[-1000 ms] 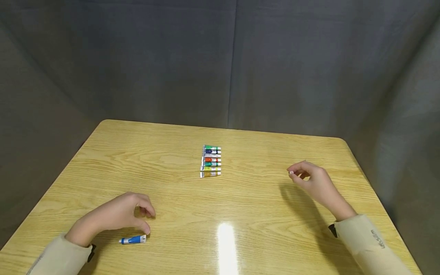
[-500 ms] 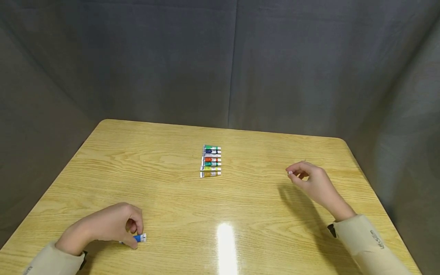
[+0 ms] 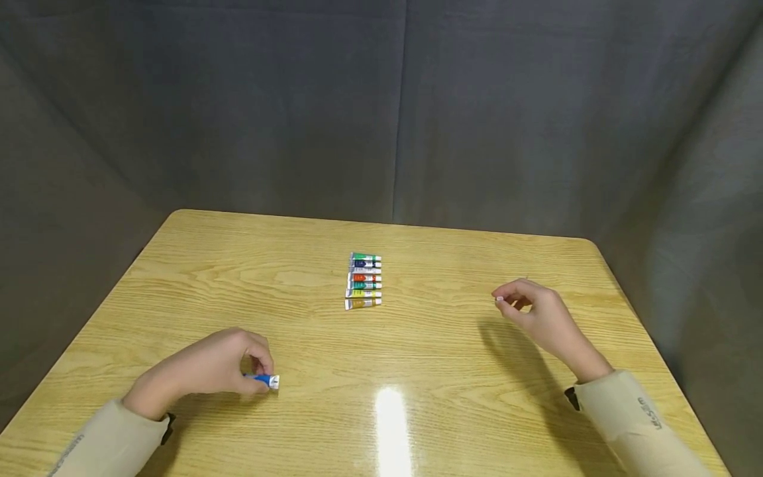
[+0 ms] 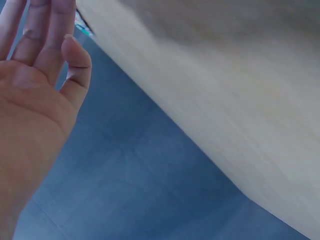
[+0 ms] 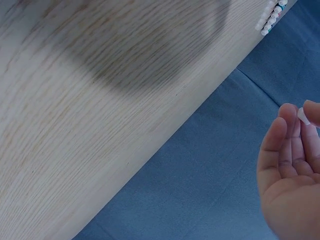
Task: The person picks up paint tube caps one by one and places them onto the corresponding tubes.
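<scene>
My left hand [image 3: 214, 363] pinches a blue paint tube [image 3: 273, 381] between thumb and fingers at the left front of the table. The tube's silvery crimped end sticks out to the right, and its nozzle end is hidden by the hand. In the left wrist view the palm [image 4: 30, 110] shows, with the fingertips cut off at the top. Over the right side, my right hand [image 3: 545, 319] is raised above the table, its shadow below. Between thumb and forefinger it pinches a small white cap [image 5: 303, 116], seen in the right wrist view.
Several paint tubes [image 3: 363, 278] in green, dark blue, red, yellow and ochre lie stacked in a neat column mid-table, white caps to the right. The wooden table [image 3: 429, 344] has a light glare at its front. A dark grey curtain [image 3: 286, 119] hangs behind and around it.
My left hand came down over the blue paint tube, took hold of it, and moved it a little right and away from the front. The right hand has barely moved, still pinching the cap.
</scene>
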`<move>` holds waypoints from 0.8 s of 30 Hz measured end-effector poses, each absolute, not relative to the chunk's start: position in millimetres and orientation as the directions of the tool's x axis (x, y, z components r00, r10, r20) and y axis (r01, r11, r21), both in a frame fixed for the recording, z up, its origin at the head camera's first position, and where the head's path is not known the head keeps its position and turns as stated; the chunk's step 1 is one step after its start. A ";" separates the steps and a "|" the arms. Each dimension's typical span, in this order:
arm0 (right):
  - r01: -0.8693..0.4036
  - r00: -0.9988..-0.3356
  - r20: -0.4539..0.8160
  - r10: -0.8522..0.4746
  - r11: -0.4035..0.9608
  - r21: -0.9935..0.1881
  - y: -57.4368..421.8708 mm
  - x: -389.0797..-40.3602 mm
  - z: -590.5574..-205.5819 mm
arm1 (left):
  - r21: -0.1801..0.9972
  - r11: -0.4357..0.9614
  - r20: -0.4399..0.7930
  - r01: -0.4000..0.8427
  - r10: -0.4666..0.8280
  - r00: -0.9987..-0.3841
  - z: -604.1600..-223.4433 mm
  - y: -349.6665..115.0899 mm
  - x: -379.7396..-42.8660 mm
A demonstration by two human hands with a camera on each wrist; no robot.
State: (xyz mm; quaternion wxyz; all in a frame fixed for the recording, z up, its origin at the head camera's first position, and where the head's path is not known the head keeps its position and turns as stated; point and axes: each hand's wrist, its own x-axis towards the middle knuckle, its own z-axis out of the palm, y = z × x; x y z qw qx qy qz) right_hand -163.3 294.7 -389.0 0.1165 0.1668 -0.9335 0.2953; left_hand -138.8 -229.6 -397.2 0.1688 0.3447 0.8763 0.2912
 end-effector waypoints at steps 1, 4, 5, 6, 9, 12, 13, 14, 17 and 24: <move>-0.381 -0.917 0.317 -0.243 0.770 -0.511 294.3 -163.5 -389.4 | 0.621 0.593 -0.088 0.512 0.702 -0.707 -395.2 -226.1 -140.7; -0.378 -0.918 0.316 -0.240 0.772 -0.511 293.5 -163.4 -389.6 | 0.613 0.592 -0.070 0.523 0.700 -0.711 -390.0 -216.6 -146.7; -0.377 -0.918 0.315 -0.240 0.772 -0.512 293.4 -163.1 -389.3 | 0.613 0.590 -0.065 0.525 0.700 -0.712 -388.5 -213.9 -148.7; -0.377 -0.918 0.314 -0.240 0.771 -0.513 293.2 -162.8 -388.9 | 0.612 0.590 -0.059 0.527 0.698 -0.713 -387.4 -211.1 -150.7; -0.369 -0.922 0.306 -0.236 0.771 -0.519 293.2 -161.7 -387.7 | 0.610 0.583 -0.039 0.536 0.699 -0.714 -384.9 -203.2 -156.4; -0.360 -0.926 0.298 -0.230 0.772 -0.524 292.8 -161.1 -387.2 | 0.605 0.576 -0.017 0.550 0.700 -0.714 -383.8 -195.7 -161.3; -0.356 -0.928 0.294 -0.227 0.772 -0.527 292.7 -160.9 -387.3 | 0.606 0.572 -0.009 0.553 0.700 -0.714 -383.4 -193.2 -162.9; -0.354 -0.929 0.291 -0.226 0.772 -0.528 292.7 -160.8 -387.5 | 0.609 0.568 -0.002 0.554 0.700 -0.715 -383.2 -190.7 -164.6; -0.349 -0.932 0.284 -0.226 0.773 -0.530 292.7 -160.5 -388.5 | 0.627 0.542 0.033 0.559 0.700 -0.714 -382.6 -183.0 -169.4; -0.338 -0.938 0.266 -0.224 0.769 -0.543 291.9 -159.7 -389.2 | 0.663 0.514 0.097 0.545 0.662 -0.743 -382.0 -166.3 -177.2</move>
